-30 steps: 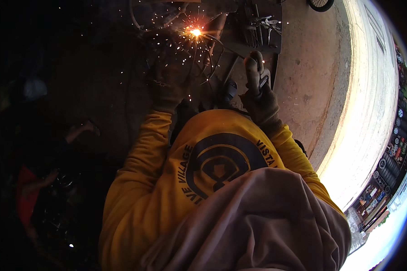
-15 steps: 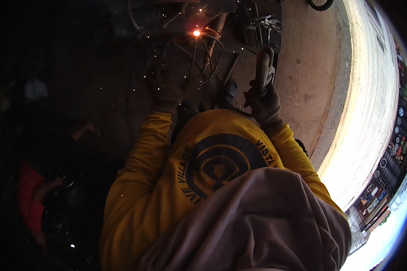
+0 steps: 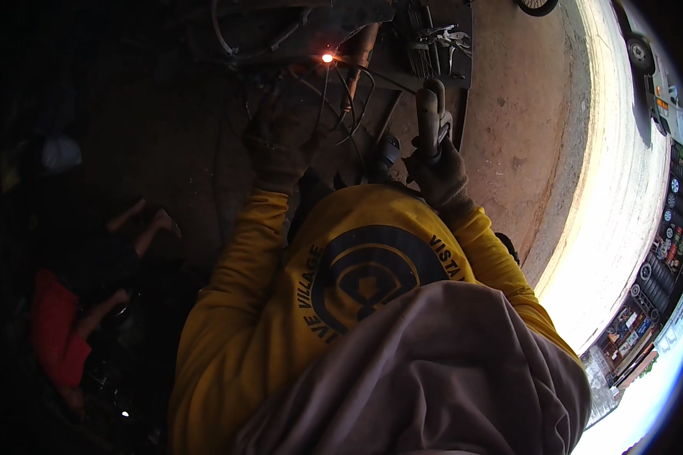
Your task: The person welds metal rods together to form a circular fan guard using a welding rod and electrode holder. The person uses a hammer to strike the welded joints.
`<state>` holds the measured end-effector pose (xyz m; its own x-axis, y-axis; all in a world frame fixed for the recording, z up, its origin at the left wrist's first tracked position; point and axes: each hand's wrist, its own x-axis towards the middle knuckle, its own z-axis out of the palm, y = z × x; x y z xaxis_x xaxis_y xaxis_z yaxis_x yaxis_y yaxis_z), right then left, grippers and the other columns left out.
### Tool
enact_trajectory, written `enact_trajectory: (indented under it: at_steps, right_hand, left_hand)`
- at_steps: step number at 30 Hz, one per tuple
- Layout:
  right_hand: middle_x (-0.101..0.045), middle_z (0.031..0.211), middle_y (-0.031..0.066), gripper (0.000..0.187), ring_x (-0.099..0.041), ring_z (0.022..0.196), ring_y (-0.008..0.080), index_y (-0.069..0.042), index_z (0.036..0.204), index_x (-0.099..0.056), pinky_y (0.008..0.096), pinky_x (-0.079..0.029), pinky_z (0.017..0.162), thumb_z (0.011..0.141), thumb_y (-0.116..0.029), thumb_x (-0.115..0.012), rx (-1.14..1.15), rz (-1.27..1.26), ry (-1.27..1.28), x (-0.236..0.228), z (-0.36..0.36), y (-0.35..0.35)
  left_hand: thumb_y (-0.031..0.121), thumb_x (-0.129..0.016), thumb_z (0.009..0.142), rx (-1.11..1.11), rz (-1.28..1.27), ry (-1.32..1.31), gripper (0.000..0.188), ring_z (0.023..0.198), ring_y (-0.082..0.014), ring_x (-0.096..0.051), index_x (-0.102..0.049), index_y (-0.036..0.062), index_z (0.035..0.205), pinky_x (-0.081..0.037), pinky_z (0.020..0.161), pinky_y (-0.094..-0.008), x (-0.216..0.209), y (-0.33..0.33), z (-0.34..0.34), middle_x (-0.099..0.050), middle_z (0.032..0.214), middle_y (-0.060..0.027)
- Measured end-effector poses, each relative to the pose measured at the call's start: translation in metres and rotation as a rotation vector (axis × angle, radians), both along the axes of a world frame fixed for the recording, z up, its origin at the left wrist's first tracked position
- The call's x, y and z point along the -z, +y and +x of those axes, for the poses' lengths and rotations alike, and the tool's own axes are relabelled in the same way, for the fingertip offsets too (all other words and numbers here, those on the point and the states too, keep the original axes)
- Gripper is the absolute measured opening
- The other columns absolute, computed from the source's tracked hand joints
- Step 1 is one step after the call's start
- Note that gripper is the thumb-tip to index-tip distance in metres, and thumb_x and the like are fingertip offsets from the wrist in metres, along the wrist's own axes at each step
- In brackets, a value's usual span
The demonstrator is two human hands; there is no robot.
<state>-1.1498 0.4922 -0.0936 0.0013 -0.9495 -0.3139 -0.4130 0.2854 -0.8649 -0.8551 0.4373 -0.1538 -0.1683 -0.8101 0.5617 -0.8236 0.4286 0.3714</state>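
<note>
Apparently you're welding: your right hand [image 3: 443, 174] clasps the electrode holder [image 3: 428, 125]; I can't tell whether your left hand [image 3: 277, 155] grips anything. Next likely calls for steadiness at the glowing spot [image 3: 327, 58].

Observed at one o'clock: a dark work surface [image 3: 462, 15] bearing thin rods [image 3: 419, 54], with metal pliers [image 3: 451, 38] at the rods' three o'clock side.
</note>
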Motion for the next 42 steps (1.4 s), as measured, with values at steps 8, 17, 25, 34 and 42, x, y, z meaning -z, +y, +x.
enact_trajectory:
  at_steps: [8, 17, 25, 34, 42]
  right_hand:
    - [-0.066, 0.086, 0.0061, 0.036, -0.066, 0.074, 0.0149, 0.001, 0.12, -0.058, 0.0297, -0.054, 0.067, 0.087, -0.007, -0.068, -0.015, -0.002, -0.047, -0.001, 0.0, 0.0]
    - [-0.064, 0.088, 0.0063, 0.035, -0.064, 0.071, 0.0142, 0.001, 0.118, -0.057, 0.0302, -0.054, 0.065, 0.086, -0.008, -0.07, -0.04, -0.028, -0.106, 0.003, -0.005, 0.003]
    - [-0.066, 0.087, 0.0069, 0.035, -0.067, 0.072, 0.0149, 0.002, 0.12, -0.057, 0.0295, -0.057, 0.064, 0.088, -0.007, -0.068, -0.128, -0.24, 0.118, 0.019, -0.013, 0.009]
    - [-0.066, 0.084, 0.0079, 0.036, -0.067, 0.072, 0.0157, 0.004, 0.121, -0.056, 0.0299, -0.056, 0.065, 0.088, -0.006, -0.067, -0.013, -0.009, -0.036, -0.002, -0.007, 0.009]
    - [-0.067, 0.084, 0.0074, 0.036, -0.067, 0.072, 0.0154, 0.003, 0.121, -0.058, 0.0299, -0.056, 0.066, 0.088, -0.008, -0.068, -0.011, 0.014, 0.022, 0.002, -0.005, 0.009]
  left_hand:
    - [0.049, -0.076, 0.083, 0.059, -0.013, -0.227, 0.049, 0.115, -0.031, -0.063, -0.066, 0.0067, 0.107, -0.049, 0.102, -0.0446, -0.032, -0.005, -0.01, -0.061, 0.127, -0.0139]
    - [0.049, -0.077, 0.081, 0.001, 0.067, -0.271, 0.056, 0.127, -0.0299, -0.056, -0.064, 0.0063, 0.116, -0.049, 0.104, -0.045, -0.018, 0.0, -0.006, -0.053, 0.141, -0.0162]
    - [0.044, -0.082, 0.076, 0.027, 0.086, 0.006, 0.05, 0.113, -0.0328, -0.059, -0.063, 0.0093, 0.106, -0.054, 0.089, -0.0464, 0.002, 0.009, 0.0, -0.055, 0.136, -0.0166]
    - [0.05, -0.082, 0.075, -0.024, -0.015, -0.046, 0.048, 0.087, -0.0293, -0.069, -0.064, 0.0107, 0.096, -0.057, 0.069, -0.0411, 0.007, 0.008, -0.001, -0.054, 0.138, -0.0139]
    - [0.053, -0.082, 0.074, -0.04, 0.036, -0.019, 0.051, 0.086, -0.0289, -0.068, -0.064, 0.0107, 0.096, -0.057, 0.068, -0.0408, 0.007, 0.01, -0.003, -0.055, 0.136, -0.0126]
